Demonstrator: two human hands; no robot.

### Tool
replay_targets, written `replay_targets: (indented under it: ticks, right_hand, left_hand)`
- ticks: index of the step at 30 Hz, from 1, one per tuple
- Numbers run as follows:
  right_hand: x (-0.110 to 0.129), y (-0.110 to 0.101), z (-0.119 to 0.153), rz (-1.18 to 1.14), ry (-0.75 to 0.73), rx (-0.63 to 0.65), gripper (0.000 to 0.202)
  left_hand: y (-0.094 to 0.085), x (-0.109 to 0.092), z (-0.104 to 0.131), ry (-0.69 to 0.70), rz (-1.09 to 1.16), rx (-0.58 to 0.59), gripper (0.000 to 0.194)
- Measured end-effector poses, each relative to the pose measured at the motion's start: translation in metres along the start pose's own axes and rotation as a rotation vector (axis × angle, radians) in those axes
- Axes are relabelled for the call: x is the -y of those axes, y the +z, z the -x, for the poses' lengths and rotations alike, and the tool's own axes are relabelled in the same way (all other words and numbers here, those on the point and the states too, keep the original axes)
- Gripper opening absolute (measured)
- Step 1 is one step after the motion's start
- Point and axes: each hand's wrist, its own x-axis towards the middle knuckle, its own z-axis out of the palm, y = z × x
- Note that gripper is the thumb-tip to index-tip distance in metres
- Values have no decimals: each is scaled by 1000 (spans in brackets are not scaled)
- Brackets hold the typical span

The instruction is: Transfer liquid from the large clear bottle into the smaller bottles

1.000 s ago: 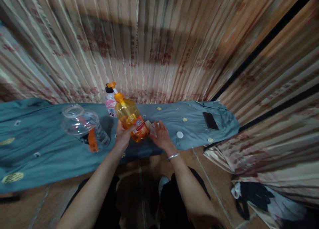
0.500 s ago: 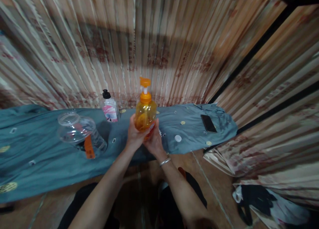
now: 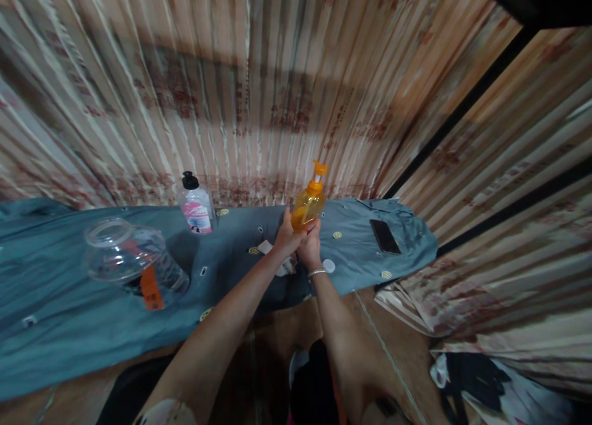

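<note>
An orange pump bottle point(image 3: 308, 206), see-through with an orange pump head, tilts slightly to the right near the middle of the view. My left hand point(image 3: 289, 235) wraps round its lower left side. Against its lower right side is my right hand point(image 3: 311, 243), closed on the same bottle, with a silver bracelet at the wrist. A crumpled white piece point(image 3: 287, 266) lies on the cloth below my hands, partly hidden by my left forearm. Just right of my right wrist rests a round white disc point(image 3: 328, 266).
The blue-green cloth point(image 3: 231, 243) bears a clear bottle with a black cap point(image 3: 197, 210), a large clear jar with an orange label point(image 3: 129, 258) at left and a dark phone point(image 3: 385, 236) at right. A pleated curtain point(image 3: 208, 104) hangs behind; black poles point(image 3: 462, 110) slant at right.
Both hands have moved right and away from me with the orange bottle, which now leans right. The white piece beneath them shows more fully. The camera view has shifted slightly.
</note>
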Motion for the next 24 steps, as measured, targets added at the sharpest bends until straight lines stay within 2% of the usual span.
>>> replay_targets:
  ticks: [4, 7, 11, 14, 16, 20, 24]
  right_hand:
    - [-4, 6, -11, -17, 98, 8, 91]
    - [-8, 9, -14, -8, 124, 17, 97]
    - [-12, 13, -19, -3, 139, -9, 100]
    - [-12, 17, -24, 2, 142, -23, 99]
    - [-11, 19, -27, 0, 157, -37, 99]
    - [-12, 22, -31, -6, 189, -43, 99]
    - [-13, 23, -30, 7, 192, -67, 98]
  left_hand:
    - [-1, 3, 9, -25, -25, 17, 39]
    - [-10, 5, 23, -53, -39, 8, 40]
    - [-34, 4, 60, -107, -50, 9, 44]
    - [-57, -4, 96, -150, -43, 26, 67]
    - [-71, -13, 119, -168, -39, 26, 75]
    - [-94, -29, 157, -184, -41, -3, 72]
    - [-113, -34, 178, -208, -50, -16, 65]
